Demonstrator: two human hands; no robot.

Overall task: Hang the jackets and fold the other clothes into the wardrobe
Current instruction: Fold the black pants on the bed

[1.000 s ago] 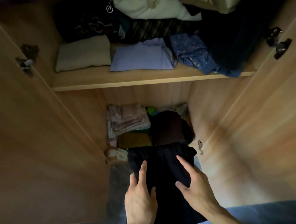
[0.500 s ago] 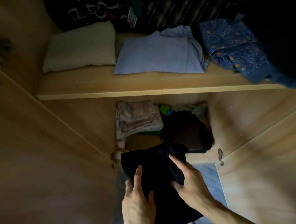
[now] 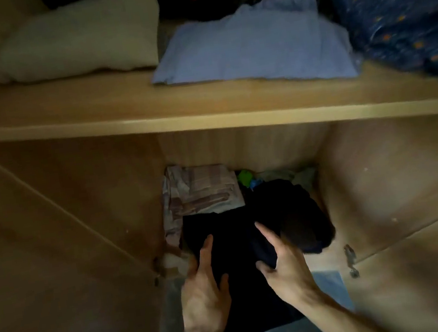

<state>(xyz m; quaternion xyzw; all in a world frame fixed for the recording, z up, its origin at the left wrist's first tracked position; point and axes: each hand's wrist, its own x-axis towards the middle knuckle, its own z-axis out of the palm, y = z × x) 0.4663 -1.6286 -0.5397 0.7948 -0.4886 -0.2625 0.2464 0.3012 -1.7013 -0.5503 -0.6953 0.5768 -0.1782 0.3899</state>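
Head view, dim light. Wardrobe point(image 3: 53, 247) open, wooden walls on both sides of the hands. Shelf point(image 3: 205, 122) runs across well above the hands; on it a cream folded piece point(image 3: 74, 39) up and to the left, a lilac shirt point(image 3: 251, 44) straight above, a blue patterned garment point(image 3: 401, 22) up and to the right. Dark folded garment point(image 3: 246, 298) lies under both hands, its far edge reaching into the lower compartment. Beyond the fingertips: a checked folded stack point(image 3: 201, 191) just past the left hand, a dark brown garment point(image 3: 302, 218) just past the right hand. Left hand point(image 3: 202, 290) lies flat on the dark folded garment, fingers straight. Right hand point(image 3: 284, 267) beside it, apart, also laid on the cloth with fingers stretched and thumb spread. Small metal hinge point(image 3: 350, 260) just right of the right hand.
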